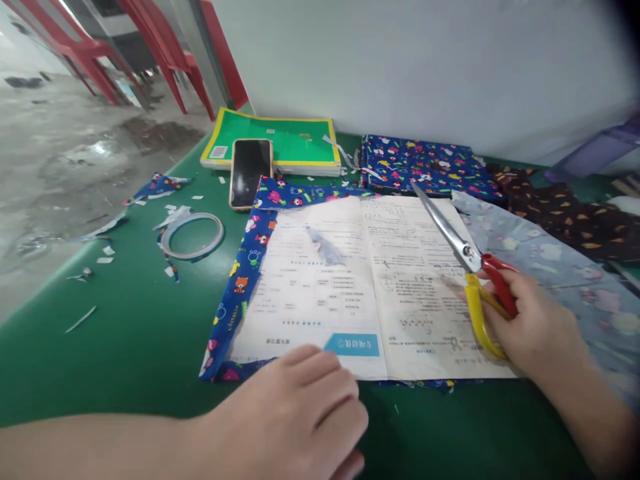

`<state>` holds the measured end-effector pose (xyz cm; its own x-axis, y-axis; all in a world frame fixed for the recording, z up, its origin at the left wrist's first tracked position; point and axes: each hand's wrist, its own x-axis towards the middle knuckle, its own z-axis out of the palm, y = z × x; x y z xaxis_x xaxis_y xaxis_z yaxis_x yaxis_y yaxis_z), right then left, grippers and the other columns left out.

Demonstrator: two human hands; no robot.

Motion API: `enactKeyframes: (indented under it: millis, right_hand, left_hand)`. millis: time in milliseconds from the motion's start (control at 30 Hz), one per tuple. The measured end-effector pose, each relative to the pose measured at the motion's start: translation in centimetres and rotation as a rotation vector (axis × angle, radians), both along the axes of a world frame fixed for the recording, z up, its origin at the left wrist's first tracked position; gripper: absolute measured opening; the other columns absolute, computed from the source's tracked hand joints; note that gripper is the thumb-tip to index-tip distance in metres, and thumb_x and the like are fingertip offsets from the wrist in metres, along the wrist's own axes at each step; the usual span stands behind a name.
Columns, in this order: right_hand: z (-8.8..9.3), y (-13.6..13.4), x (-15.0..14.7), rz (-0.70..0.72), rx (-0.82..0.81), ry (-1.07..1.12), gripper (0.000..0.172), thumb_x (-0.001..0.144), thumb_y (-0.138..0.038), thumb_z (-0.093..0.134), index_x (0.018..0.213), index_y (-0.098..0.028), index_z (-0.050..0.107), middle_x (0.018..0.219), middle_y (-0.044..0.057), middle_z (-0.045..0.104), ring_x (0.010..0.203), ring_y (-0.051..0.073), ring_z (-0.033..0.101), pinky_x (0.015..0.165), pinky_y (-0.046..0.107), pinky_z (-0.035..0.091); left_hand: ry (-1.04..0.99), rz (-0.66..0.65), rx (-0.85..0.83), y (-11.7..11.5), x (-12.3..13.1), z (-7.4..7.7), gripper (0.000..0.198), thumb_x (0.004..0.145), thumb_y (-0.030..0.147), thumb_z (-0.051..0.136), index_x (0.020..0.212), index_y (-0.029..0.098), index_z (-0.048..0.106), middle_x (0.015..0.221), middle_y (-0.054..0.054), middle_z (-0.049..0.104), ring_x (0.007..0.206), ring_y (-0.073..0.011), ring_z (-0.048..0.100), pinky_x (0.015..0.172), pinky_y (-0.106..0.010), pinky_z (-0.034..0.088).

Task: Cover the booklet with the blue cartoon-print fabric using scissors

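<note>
An open book [425, 320] with printed pages lies on the green table [125, 373]. Blue patterned cloth [240, 293] is folded over the left page's edges. At the book's right, the cloth's pale reverse side [540, 247] spreads out. My right hand [540, 327] grips scissors [453, 237] by their red and yellow handles, blades pointing away over the right page. Near the book's front edge, my left hand [305, 413] is closed with its fingers curled under; whatever they hold, if anything, is hidden. A small pale scrap [325, 247] rests on the left page.
A roll of tape [193, 235] lies to the left among cut scraps [105, 253]. Behind the book are a phone [251, 175], a green book [295, 140] and a blue cloth-covered book [425, 163]. Dark brown cloth [565, 213] lies at right, below a pale wall [425, 67].
</note>
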<state>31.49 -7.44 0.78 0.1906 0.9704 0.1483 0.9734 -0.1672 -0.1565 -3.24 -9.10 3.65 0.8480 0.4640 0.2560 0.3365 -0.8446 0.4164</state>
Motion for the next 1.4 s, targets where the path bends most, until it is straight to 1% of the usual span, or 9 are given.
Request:
enactKeyframes:
  millis: [67, 133, 233, 433, 600, 767, 1067, 1200, 1400]
  right_hand:
    - [0.1, -0.1, 0.1, -0.016, 0.058, 0.014, 0.047, 0.075, -0.051, 0.053, 0.112, -0.023, 0.053, 0.093, 0.009, 0.068, 0.071, 0.025, 0.066, 0.058, 0.033, 0.048]
    - [0.0, -0.1, 0.2, -0.054, 0.088, 0.010, 0.047, 0.073, -0.050, 0.055, 0.111, -0.023, 0.053, 0.095, 0.009, 0.068, 0.073, 0.024, 0.066, 0.058, 0.033, 0.048]
    - [-0.1, -0.1, 0.3, -0.081, 0.075, 0.014, 0.049, 0.070, -0.051, 0.056, 0.111, -0.024, 0.053, 0.094, 0.008, 0.068, 0.072, 0.024, 0.065, 0.057, 0.033, 0.047]
    - [0.1, -0.3, -0.3, -0.034, -0.012, 0.031, 0.048, 0.074, -0.049, 0.055, 0.113, -0.021, 0.050, 0.100, 0.010, 0.066, 0.080, 0.026, 0.065, 0.065, 0.034, 0.049]
    - [0.1, -0.2, 0.0, 0.148, 0.117, -0.011, 0.037, 0.082, -0.041, 0.048, 0.113, -0.020, 0.050, 0.111, 0.012, 0.062, 0.097, 0.027, 0.062, 0.081, 0.036, 0.049]
    - [0.1, -0.1, -0.1, 0.134, 0.087, 0.028, 0.044, 0.081, -0.038, 0.050, 0.120, -0.019, 0.049, 0.111, 0.012, 0.062, 0.098, 0.026, 0.062, 0.080, 0.035, 0.049]
    - [0.9, -0.3, -1.1, 0.171, 0.035, 0.028, 0.045, 0.079, -0.033, 0.053, 0.120, -0.016, 0.047, 0.116, 0.012, 0.059, 0.101, 0.023, 0.059, 0.083, 0.032, 0.047]
    - [1.6, -0.8, -1.4, 0.223, 0.050, -0.027, 0.047, 0.077, -0.039, 0.057, 0.115, -0.013, 0.047, 0.113, 0.015, 0.057, 0.105, 0.027, 0.056, 0.088, 0.037, 0.045]
    - [2.8, -2.3, -0.8, 0.456, 0.047, -0.185, 0.056, 0.073, -0.047, 0.062, 0.113, -0.012, 0.045, 0.107, 0.017, 0.056, 0.103, 0.031, 0.055, 0.088, 0.042, 0.045]
  left_hand:
    - [-0.071, 0.023, 0.029, -1.3, -0.5, -0.5, 0.014, 0.090, 0.018, 0.051, 0.083, 0.019, 0.062, 0.078, -0.002, 0.066, 0.073, -0.0161, 0.058, 0.065, -0.030, 0.048]
    - [-0.157, 0.045, 0.259, -1.9, -1.1, -1.3, 0.020, 0.090, 0.014, 0.048, 0.097, 0.019, 0.066, 0.088, -0.003, 0.070, 0.083, -0.0180, 0.061, 0.075, -0.031, 0.049]
    - [0.023, 0.147, 0.338, -1.6, -1.8, -2.2, 0.024, 0.093, 0.020, 0.048, 0.112, 0.015, 0.063, 0.105, -0.006, 0.070, 0.096, -0.0229, 0.061, 0.086, -0.038, 0.047]
    - [0.146, 0.197, 0.034, 0.7, -2.0, -1.8, 0.012, 0.093, 0.025, 0.053, 0.088, 0.021, 0.063, 0.085, 0.000, 0.069, 0.080, -0.0182, 0.060, 0.077, -0.034, 0.044]
    - [0.154, 0.179, -0.298, 2.2, -2.3, -0.7, 0.011, 0.092, 0.027, 0.056, 0.083, 0.023, 0.062, 0.082, 0.005, 0.066, 0.079, -0.0144, 0.058, 0.081, -0.032, 0.039]
    - [0.163, 0.143, -0.464, 3.1, -2.7, -0.2, 0.015, 0.093, 0.028, 0.054, 0.080, 0.023, 0.059, 0.080, 0.005, 0.065, 0.081, -0.0140, 0.057, 0.082, -0.031, 0.039]
    - [0.248, 0.082, -0.518, 4.5, -2.8, -0.5, 0.014, 0.092, 0.030, 0.053, 0.085, 0.023, 0.063, 0.085, 0.002, 0.067, 0.082, -0.0135, 0.059, 0.079, -0.027, 0.042]
    - [0.243, 0.020, -0.555, 5.4, -2.8, -0.9, 0.013, 0.092, 0.032, 0.056, 0.086, 0.024, 0.065, 0.086, 0.004, 0.068, 0.081, -0.0115, 0.061, 0.081, -0.026, 0.042]
    - [0.227, -0.063, -0.537, 6.1, -2.8, -0.9, 0.014, 0.090, 0.030, 0.059, 0.081, 0.023, 0.066, 0.082, 0.003, 0.067, 0.081, -0.0111, 0.060, 0.080, -0.025, 0.042]
